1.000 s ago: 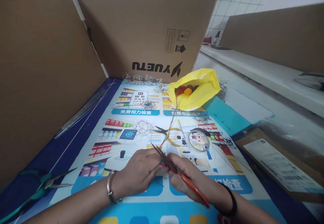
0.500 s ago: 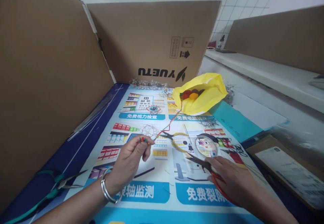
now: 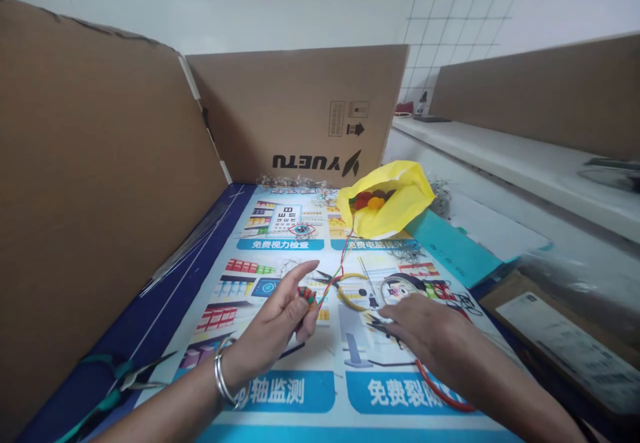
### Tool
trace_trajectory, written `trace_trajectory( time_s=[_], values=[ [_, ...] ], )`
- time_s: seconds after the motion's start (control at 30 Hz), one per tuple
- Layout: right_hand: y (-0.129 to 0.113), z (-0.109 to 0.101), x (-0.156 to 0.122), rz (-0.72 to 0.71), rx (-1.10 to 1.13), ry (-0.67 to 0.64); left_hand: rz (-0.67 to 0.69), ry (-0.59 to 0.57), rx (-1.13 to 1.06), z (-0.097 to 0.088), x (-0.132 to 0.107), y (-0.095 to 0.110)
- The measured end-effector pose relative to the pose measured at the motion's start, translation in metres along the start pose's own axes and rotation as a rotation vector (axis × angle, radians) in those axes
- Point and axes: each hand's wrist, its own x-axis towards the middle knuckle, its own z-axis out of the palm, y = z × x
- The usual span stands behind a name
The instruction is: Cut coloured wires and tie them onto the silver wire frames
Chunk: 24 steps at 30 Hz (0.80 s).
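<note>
My left hand (image 3: 283, 316) pinches a small bundle of red and green knotted cord (image 3: 307, 294) between thumb and curled fingers, its index finger stretched out. Red and green threads (image 3: 327, 288) run from it to a yellow bag (image 3: 405, 206) holding several coloured balls (image 3: 377, 201), red, orange and dark. My right hand (image 3: 430, 329) lies over the scissors (image 3: 447, 399) with its fingers extended. The dark blades stick out under the fingertips and the red handle shows below the palm. Beside the threads lie yellow-handled pliers (image 3: 353, 296).
Teal-handled pliers (image 3: 120, 386) lie at the lower left. Cardboard panels (image 3: 290, 109) stand behind and at the left. Wire scraps (image 3: 290, 181) lie along the back. A turquoise sheet (image 3: 450, 246) and a plastic-wrapped package (image 3: 565, 336) are at the right. A printed poster covers the table.
My right hand has slid forward and left over the scissors, its fingers straightening, while the scissors stay on the poster. My left index finger has lifted and stretched out. The view has tilted up slightly.
</note>
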Motion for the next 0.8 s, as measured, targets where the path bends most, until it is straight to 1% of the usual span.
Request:
trace_trajectory(
  time_s=[0.03,0.1,0.13,0.17,0.27,0.33,0.4,0.5,0.6,0.7,0.77,0.8],
  values=[
    [-0.011,-0.005,0.013,-0.055,0.038,-0.007,-0.029,-0.043,-0.017,0.001,0.002,0.001],
    [-0.03,-0.009,0.038,-0.04,0.145,0.046,-0.082,-0.114,-0.046,0.003,0.006,0.004],
    [-0.036,-0.009,0.048,-0.034,0.214,0.039,-0.101,-0.143,-0.061,0.004,0.008,0.004],
    [-0.041,-0.008,0.057,0.007,0.284,0.009,-0.115,-0.165,-0.077,0.005,0.011,0.004],
    [-0.047,0.001,0.07,0.006,0.451,-0.042,-0.143,-0.178,-0.14,0.007,0.017,0.002],
    [-0.046,0.008,0.071,-0.008,0.516,-0.017,-0.171,-0.178,-0.188,0.008,0.02,-0.001],
    [-0.045,0.013,0.069,-0.016,0.566,0.043,-0.204,-0.194,-0.223,0.007,0.022,-0.003],
    [-0.044,0.018,0.064,-0.007,0.615,0.087,-0.257,-0.258,-0.241,0.004,0.024,-0.007],
    [-0.044,0.022,0.058,-0.015,0.604,0.097,-0.31,-0.366,-0.286,0.003,0.024,-0.011],
    [-0.044,0.025,0.05,-0.071,0.587,0.162,-0.332,-0.456,-0.357,0.004,0.024,-0.011],
    [-0.043,0.026,0.042,-0.107,0.523,0.196,-0.329,-0.466,-0.339,0.004,0.022,-0.01],
    [-0.043,0.025,0.038,-0.128,0.452,0.216,-0.321,-0.445,-0.302,0.004,0.021,-0.009]
  ],
)
